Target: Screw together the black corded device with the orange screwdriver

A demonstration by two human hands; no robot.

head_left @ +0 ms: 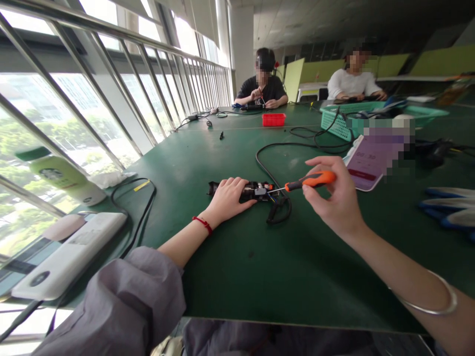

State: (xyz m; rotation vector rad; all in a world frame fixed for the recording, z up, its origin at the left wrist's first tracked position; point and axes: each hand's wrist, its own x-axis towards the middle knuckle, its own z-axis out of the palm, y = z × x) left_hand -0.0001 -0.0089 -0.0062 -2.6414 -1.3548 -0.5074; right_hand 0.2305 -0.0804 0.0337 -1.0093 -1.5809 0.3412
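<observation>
Gray sleeve (pixel 122 296) closest, your left hand (pixel 230 198) pinned the opened power tool (pixel 260 192) to the green table (pixel 230 296), your right hand (pixel 334 200) gripped an orange screwdriver (pixel 311 181); looked like screw work, needing steady aim.

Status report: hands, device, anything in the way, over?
Left hand on device, wires exposed. Right hand holding screwdriver, aimed at device. Cable looped nearby, not visibly blocking.
</observation>
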